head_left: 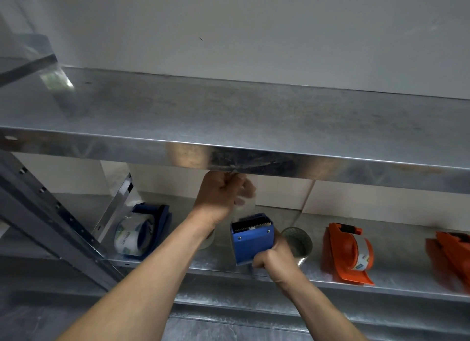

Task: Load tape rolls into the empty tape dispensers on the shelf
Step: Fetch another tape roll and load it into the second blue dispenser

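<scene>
While right hand [276, 260] grips dispenser [251, 241], left hand [218, 195] pinches tape [246, 208].

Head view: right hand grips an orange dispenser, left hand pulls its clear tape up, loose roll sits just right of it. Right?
Wrong colour: in the head view the dispenser gripped by the right hand is blue, not orange. The rest holds: the left hand pulls its clear tape up, and the loose roll sits just right of it.
</scene>
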The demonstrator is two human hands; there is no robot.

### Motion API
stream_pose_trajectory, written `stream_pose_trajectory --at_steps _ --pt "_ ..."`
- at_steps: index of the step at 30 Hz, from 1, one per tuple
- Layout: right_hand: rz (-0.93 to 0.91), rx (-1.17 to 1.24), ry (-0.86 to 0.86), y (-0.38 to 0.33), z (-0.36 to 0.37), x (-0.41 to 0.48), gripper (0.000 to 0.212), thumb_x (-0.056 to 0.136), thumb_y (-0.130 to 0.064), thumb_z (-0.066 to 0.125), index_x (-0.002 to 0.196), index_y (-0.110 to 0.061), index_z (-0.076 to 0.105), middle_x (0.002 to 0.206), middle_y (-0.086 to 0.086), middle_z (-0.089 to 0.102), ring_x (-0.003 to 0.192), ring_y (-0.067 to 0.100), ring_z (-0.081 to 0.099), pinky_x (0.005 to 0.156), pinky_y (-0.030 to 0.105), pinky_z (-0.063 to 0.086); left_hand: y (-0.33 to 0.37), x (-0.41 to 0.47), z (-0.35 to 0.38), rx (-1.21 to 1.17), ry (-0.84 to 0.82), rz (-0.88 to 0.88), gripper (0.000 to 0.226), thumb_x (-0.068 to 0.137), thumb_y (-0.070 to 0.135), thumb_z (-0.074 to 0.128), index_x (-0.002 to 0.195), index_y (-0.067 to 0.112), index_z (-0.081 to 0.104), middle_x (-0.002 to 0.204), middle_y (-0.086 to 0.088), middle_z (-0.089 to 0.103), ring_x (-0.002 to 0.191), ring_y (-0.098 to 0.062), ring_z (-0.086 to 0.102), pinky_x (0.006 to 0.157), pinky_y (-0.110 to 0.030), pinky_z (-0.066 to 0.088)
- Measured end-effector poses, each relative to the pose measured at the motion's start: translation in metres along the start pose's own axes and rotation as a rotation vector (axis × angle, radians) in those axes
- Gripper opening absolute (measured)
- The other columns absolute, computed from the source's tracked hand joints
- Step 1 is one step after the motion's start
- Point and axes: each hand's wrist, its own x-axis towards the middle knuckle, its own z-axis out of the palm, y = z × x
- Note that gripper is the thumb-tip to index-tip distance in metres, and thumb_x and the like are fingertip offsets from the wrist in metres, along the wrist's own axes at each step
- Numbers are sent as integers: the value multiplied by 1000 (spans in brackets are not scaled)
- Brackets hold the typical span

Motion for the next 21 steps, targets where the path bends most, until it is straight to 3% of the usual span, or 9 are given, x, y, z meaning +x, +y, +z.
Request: stream_pose_trajectory --at_steps 4,15,21 --pt "-44 -57 24 -4 2 4 53 50 4 60 102 -9 59 91 14 68 76 20 61 56 31 46 1 5 -2 18 24 35 36 101 18 49 76 1 68 74 -3 74 69 -18 72 67 -34 57" --pt "-3 -108 22 3 -2 8 51 58 17 60 100 -10 58 84 7 67 69 17 60 50 28 44 4 6 1 -23 33 25 26 100 19 52 81 9 66 74 1 74 67 -21 73 63 -30 56" --pt "59 -119 48 1 -1 11 52 46 -1 57 96 -10 58 78 5 64 69 20 57 51 28 41 1 9 4 19 -8 26 29 100 19 51 79 7 67 74 0 74 68 -22 73 65 -34 57"
